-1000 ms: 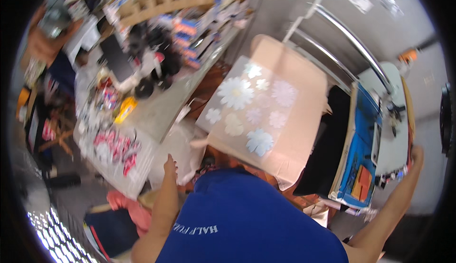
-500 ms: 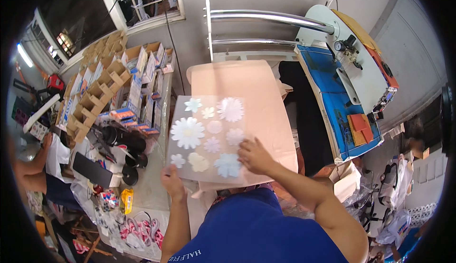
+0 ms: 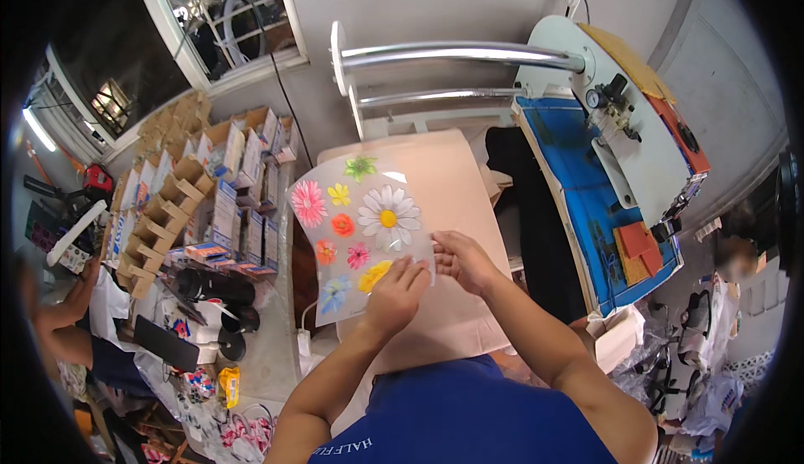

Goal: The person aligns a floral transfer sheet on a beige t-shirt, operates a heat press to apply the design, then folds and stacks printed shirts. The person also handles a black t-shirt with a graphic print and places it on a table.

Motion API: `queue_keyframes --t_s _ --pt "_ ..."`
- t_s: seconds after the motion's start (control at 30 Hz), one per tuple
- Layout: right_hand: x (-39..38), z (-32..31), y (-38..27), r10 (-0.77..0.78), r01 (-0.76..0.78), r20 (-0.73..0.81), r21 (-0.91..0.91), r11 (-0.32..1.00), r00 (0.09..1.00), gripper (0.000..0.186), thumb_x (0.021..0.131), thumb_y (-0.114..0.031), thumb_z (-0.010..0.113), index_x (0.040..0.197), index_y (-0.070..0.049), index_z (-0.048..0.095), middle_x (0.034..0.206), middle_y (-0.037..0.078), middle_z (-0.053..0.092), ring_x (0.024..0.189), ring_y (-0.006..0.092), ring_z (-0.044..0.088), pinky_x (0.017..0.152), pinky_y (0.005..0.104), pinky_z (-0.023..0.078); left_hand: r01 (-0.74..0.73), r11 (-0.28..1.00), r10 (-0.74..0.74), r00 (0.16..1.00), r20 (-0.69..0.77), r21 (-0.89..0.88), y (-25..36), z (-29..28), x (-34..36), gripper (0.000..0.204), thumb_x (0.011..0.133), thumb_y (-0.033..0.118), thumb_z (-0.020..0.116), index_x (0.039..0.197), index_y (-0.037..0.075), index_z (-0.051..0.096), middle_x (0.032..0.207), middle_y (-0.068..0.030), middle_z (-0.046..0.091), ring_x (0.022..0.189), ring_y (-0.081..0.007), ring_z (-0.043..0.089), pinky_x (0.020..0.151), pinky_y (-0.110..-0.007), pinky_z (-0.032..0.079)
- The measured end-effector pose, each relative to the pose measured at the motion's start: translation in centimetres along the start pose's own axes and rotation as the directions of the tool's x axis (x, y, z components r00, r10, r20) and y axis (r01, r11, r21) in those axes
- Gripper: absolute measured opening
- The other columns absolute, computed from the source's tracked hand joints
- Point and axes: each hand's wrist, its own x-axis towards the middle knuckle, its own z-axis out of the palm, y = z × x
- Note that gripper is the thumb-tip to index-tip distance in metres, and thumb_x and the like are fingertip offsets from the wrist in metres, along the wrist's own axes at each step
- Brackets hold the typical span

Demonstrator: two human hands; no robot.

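A translucent sheet of coloured flower pictures [image 3: 352,224] lies over the pale peach pad [image 3: 456,188] of a press, with a large white daisy among pink, yellow, green, orange and blue blooms. My left hand [image 3: 396,295] lies on the sheet's lower right, fingers extended over a yellow flower, its thumb hidden. At the sheet's right edge, my right hand [image 3: 459,260] has curled fingers gripping it.
A press with chrome bars [image 3: 461,58] and a blue platen [image 3: 557,158] stands behind and right. A cluttered left table holds cardboard boxes [image 3: 226,200], a black phone [image 3: 167,338] and bags. A co-worker's arm [image 3: 63,313] is at far left.
The sheet has been turned over, from pale flower backs to bright colours. My left hand has moved from its lower left corner rightward onto it; my right hand holds the right edge.
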Motion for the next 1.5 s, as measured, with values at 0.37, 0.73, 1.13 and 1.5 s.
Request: queue_keyframes --t_s 0.37,0.73,1.13,1.5 --pt "3.0 -9.6 2.3 -0.281 -0.02 -0.412 -0.591 0.807 0.867 0.017 0.087 -0.004 0.066 0.102 0.004 0.066 0.081 0.005 0.066 0.07 0.0127 0.062 0.063 0.0262 0.049 0.418 0.908 -0.417 0.9 0.129 0.024 -4.8 4.1 -9.2 0.051 0.081 0.03 0.074 0.124 0.004 0.062 0.137 -0.0162 0.056 0.133 -0.0393 0.047 0.116 -0.063 0.021" --pt "-2.7 -10.5 5.6 -0.625 0.114 0.259 -0.958 -0.263 0.736 0.038 0.087 -0.021 0.066 0.122 -0.006 0.061 0.137 0.016 0.052 0.133 0.0369 0.042 0.111 0.0543 0.03 0.5 0.847 -0.517 0.854 0.06 0.181 -5.7 3.4 -8.8 0.054 0.084 0.036 0.071 0.127 0.005 0.061 0.143 -0.0186 0.05 0.139 -0.0451 0.036 0.116 -0.064 0.017" --pt "-2.4 -10.8 6.7 -0.649 0.057 0.206 -0.968 -0.243 0.732 0.036 0.093 -0.023 0.06 0.124 -0.006 0.061 0.142 0.014 0.05 0.138 0.0362 0.037 0.113 0.0544 0.029 0.556 0.818 -0.564 0.825 0.015 0.147 -4.9 3.0 -8.4 0.039 0.092 0.024 0.062 0.126 0.004 0.063 0.144 -0.0153 0.051 0.139 -0.0396 0.037 0.117 -0.055 0.022" --pt "-2.8 -10.1 6.5 -0.615 0.046 0.207 -0.963 -0.267 0.761 0.043 0.092 -0.03 0.06 0.13 -0.008 0.059 0.144 0.013 0.049 0.14 0.0348 0.036 0.114 0.0512 0.029 0.561 0.809 -0.569 0.822 -0.007 0.173 -5.6 3.9 -9.6 0.039 0.093 0.024 0.061 0.127 0.006 0.063 0.144 -0.0149 0.051 0.139 -0.0388 0.038 0.117 -0.054 0.023"
